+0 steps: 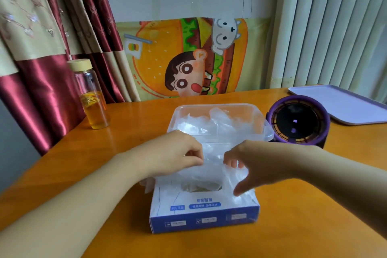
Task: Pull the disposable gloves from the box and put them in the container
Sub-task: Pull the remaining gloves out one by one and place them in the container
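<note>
While half out of the box [205,211], a filmy, crumpled glove [201,176].

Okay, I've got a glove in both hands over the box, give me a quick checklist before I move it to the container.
1. Left hand grip on the glove: ok, fingers pinch its edge.
2. Right hand grip: ok, fingers curl round the film.
3. Glove free of the box: cannot tell, film drapes over the slot.
4. Container open: ok, no lid on it, right behind the box.
5. Path: ok, bottle and purple device stand off to the sides.
</note>
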`<state>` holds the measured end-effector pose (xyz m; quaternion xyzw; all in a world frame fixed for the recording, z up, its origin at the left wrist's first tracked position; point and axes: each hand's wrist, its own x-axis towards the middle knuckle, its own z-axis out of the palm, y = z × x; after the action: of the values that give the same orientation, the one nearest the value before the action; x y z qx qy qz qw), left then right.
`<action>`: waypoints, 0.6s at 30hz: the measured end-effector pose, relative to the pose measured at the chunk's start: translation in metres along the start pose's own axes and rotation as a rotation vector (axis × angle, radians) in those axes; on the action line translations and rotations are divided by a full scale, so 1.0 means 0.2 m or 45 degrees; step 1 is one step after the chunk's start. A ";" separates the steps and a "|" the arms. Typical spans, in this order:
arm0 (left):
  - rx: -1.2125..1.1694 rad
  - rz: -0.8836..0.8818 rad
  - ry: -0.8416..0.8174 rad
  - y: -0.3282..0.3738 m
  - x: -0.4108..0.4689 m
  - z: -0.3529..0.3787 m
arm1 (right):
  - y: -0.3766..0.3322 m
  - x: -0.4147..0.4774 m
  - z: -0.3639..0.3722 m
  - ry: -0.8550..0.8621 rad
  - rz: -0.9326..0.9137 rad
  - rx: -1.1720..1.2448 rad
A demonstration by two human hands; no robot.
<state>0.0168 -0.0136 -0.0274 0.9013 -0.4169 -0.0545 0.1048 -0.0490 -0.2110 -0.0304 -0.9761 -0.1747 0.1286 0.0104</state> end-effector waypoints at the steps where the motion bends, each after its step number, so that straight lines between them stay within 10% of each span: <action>1: -0.053 -0.012 0.022 0.00 -0.01 -0.02 | 0.00 -0.01 0.00 -0.016 0.008 0.008; 11: -0.282 -0.170 0.500 0.01 0.03 -0.33 | -0.03 -0.05 -0.25 0.660 0.000 0.098; 15: -0.322 -0.228 0.527 -0.02 0.14 -0.37 | 0.03 0.04 -0.30 1.134 0.031 0.436; 18: -0.314 -0.361 0.574 -0.08 0.24 -0.36 | 0.12 0.12 -0.33 1.103 0.155 0.753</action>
<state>0.0735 -0.0288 0.0390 0.9204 -0.2433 0.0829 0.2948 -0.0025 -0.2227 0.0250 -0.9035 -0.0536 -0.2425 0.3492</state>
